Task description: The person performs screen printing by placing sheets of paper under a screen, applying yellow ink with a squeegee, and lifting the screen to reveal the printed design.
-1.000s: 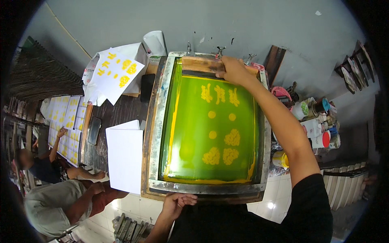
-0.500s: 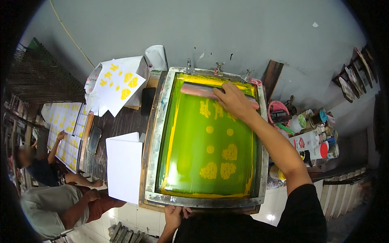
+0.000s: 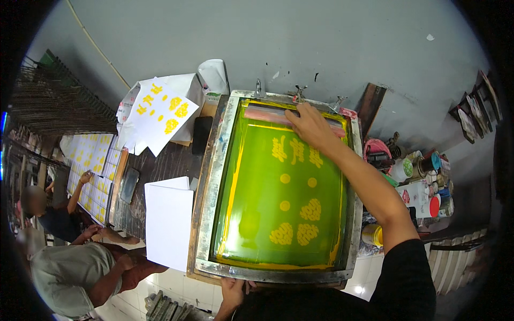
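A screen-printing frame (image 3: 213, 176) with green mesh and yellow motifs lies in front of me. My right hand (image 3: 313, 125) is closed around a long squeegee (image 3: 262, 114), which rests across the far end of the mesh. A thin line of yellow ink shows on the mesh just on the near side of the squeegee. At the frame's near edge is my left hand (image 3: 232, 293), its fingers curled against the edge and partly hidden. Metal clamps (image 3: 300, 93) stand along the far side of the frame.
White paper (image 3: 168, 224) is stacked left of the frame, near a dark phone (image 3: 129, 185). Yellow-printed sheets (image 3: 166, 107) lie farther back. Ink tubs (image 3: 402, 169) crowd the right side. Two people are at left, one touching a rack of prints (image 3: 96, 160).
My right hand has pushed the squeegee a little farther toward the far end, exposing more mesh and an ink line. The left hand stays at the near edge. My view has shifted slightly.
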Demonstrator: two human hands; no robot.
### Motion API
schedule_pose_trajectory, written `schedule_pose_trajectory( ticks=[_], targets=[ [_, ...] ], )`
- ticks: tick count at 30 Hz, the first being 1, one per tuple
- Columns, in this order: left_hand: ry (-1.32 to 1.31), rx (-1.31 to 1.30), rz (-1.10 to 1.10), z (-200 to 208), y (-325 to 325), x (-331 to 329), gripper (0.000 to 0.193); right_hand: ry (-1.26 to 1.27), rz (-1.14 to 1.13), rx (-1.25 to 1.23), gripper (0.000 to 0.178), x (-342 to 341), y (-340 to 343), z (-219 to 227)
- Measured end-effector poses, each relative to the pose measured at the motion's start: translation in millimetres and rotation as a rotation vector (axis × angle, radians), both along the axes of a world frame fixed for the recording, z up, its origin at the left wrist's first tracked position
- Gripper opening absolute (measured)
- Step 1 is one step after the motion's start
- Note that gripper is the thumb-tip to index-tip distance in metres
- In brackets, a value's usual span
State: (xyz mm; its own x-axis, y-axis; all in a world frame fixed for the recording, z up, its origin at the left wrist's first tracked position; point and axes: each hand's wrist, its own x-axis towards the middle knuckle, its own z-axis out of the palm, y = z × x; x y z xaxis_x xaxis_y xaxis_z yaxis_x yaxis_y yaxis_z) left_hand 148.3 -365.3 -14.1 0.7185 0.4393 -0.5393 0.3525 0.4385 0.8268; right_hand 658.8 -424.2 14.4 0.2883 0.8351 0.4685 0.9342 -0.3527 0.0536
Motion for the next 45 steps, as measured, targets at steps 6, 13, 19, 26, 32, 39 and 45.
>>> schedule_pose_trajectory(
  ticks=[6,13,19,26,32,39,45],
  targets=[
    [-0.006,0.015,-0.054,1.7,2.9,0.9,0.041,-0.005,-0.001,-0.003,0.036,0.8,4.5,2.4],
    [0.011,0.033,-0.077,1.9,5.1,-0.1,0.04,0.055,-0.03,-0.085,0.037,-2.9,9.2,0.4],
    [0.002,-0.016,-0.031,3.4,4.1,3.1,0.036,-0.07,0.053,0.098,0.035,3.9,17.7,-1.4],
    [0.038,0.036,-0.002,-20.3,2.1,-14.6,0.045,0.003,0.046,0.015,0.028,8.7,11.2,-4.9],
    [0.109,0.048,0.048,-25.0,0.6,-16.9,0.046,-0.033,0.01,-0.046,0.028,9.0,1.9,-10.5],
    [0.028,0.034,-0.03,13.6,2.7,1.7,0.045,-0.04,0.031,-0.038,0.027,13.5,-5.4,-9.3],
    [0.0,0.003,0.027,5.8,0.4,-3.2,0.04,-0.022,0.026,-0.005,0.026,10.6,-8.9,-7.9]
  ],
)
